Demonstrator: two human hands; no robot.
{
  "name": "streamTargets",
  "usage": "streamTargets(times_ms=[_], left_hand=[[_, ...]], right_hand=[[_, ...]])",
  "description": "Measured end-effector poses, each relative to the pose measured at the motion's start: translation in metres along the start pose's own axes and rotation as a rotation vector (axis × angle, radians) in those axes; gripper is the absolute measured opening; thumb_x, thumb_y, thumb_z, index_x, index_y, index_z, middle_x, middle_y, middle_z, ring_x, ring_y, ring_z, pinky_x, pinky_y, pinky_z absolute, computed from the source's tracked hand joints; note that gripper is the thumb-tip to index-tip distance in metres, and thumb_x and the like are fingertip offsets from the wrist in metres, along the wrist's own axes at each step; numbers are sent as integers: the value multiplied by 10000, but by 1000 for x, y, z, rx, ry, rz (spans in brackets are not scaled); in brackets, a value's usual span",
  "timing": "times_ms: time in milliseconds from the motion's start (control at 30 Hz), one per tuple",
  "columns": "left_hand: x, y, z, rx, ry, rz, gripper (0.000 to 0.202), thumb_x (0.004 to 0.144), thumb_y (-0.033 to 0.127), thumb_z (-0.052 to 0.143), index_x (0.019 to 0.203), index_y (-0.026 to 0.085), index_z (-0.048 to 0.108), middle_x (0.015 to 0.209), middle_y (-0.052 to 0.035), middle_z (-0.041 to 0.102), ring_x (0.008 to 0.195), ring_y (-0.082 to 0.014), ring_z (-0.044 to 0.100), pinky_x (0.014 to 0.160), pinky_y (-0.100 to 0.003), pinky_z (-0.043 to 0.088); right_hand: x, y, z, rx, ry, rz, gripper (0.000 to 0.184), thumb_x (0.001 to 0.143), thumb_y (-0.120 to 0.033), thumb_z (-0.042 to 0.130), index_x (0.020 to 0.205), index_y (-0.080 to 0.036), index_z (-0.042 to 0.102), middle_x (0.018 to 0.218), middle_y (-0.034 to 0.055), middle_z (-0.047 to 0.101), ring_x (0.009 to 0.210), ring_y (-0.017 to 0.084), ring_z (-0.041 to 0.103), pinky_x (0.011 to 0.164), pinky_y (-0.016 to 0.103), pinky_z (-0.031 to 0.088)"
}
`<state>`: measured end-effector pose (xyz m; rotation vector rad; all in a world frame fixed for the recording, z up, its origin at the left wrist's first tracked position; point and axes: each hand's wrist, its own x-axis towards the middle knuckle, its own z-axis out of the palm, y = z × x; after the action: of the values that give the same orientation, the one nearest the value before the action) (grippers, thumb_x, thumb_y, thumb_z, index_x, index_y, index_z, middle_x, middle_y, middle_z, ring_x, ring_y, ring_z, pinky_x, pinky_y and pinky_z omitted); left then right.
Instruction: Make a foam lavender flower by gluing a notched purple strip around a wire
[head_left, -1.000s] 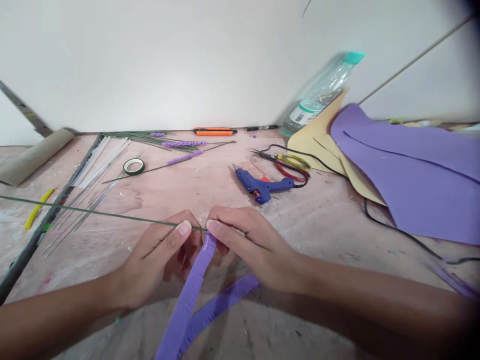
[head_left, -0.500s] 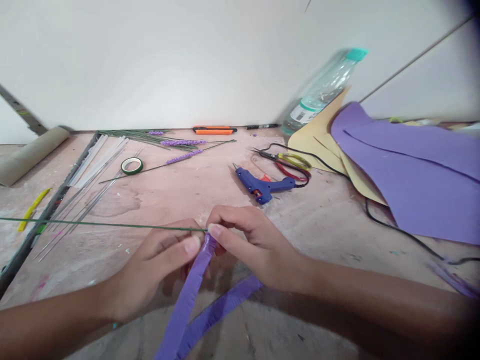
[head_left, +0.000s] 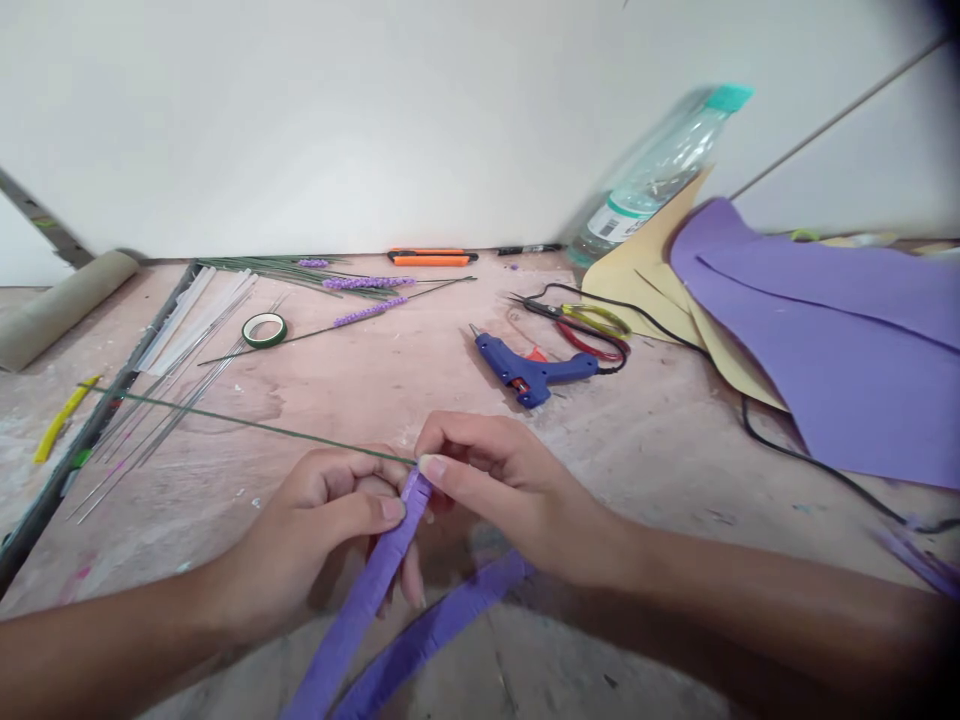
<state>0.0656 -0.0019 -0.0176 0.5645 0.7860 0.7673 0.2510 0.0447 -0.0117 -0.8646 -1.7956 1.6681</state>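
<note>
Between the thumb and fingers of my right hand (head_left: 487,475) is pinched the end of a thin green stem wire (head_left: 255,425), which runs off to the left over the back of my left fingers. A long purple foam strip (head_left: 367,580) with small cuts along it meets the wire at that pinch. My left hand (head_left: 345,510) holds this strip just below the join, its thumb pressed on the strip's edge. The strip hangs toward me, and another length of it (head_left: 450,610) lies lower right, under my right wrist.
A blue glue gun (head_left: 529,370) lies ahead, beside scissors (head_left: 577,318). Purple foam sheets (head_left: 817,340) and a leaning bottle (head_left: 645,190) are at right. Green tape (head_left: 264,330), finished purple sprigs (head_left: 371,311), bare wires (head_left: 187,400), glue sticks (head_left: 195,315) and an orange cutter (head_left: 431,258) lie at left and back.
The wire's far end has swung up and is now in view at left. My left thumb has slid onto the strip, and its lower fingers have spread. My right hand keeps its pinch.
</note>
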Motion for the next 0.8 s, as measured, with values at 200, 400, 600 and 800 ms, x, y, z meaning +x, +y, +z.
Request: streamTargets(times_ms=[200, 400, 600, 800], left_hand=[[-2, 0, -3, 10, 14, -4, 109, 758, 234, 746, 754, 125, 738, 533, -74, 732, 397, -112, 584, 429, -174, 490], [0, 2, -5, 32, -3, 8, 107, 756, 223, 720, 734, 120, 731, 530, -70, 728, 419, -119, 590, 445, -177, 474], [0, 1, -6, 59, -34, 27, 112, 799, 212, 677, 737, 131, 723, 574, -74, 743, 495, -123, 615, 517, -180, 448], [0, 1, -10, 144, -28, 23, 141, 809, 256, 648, 759, 136, 703, 559, -39, 687, 507, -118, 555, 541, -206, 407]], right_hand=[[-1, -1, -1, 46, 1, 48, 233, 922, -330, 618, 764, -165, 568, 679, -27, 554, 631, 101, 498, 572, 215, 391], [-2, 1, 0, 42, 3, 70, 230, 903, -333, 633, 754, -175, 555, 672, -24, 551, 628, 108, 506, 582, 231, 391], [-2, -3, 0, 49, 5, 75, 228, 896, -338, 640, 752, -189, 544, 670, -20, 554, 638, 122, 507, 595, 248, 383], [0, -4, -2, -45, -13, 45, 177, 867, -246, 607, 733, -186, 509, 666, -42, 506, 642, 107, 466, 618, 242, 378]])
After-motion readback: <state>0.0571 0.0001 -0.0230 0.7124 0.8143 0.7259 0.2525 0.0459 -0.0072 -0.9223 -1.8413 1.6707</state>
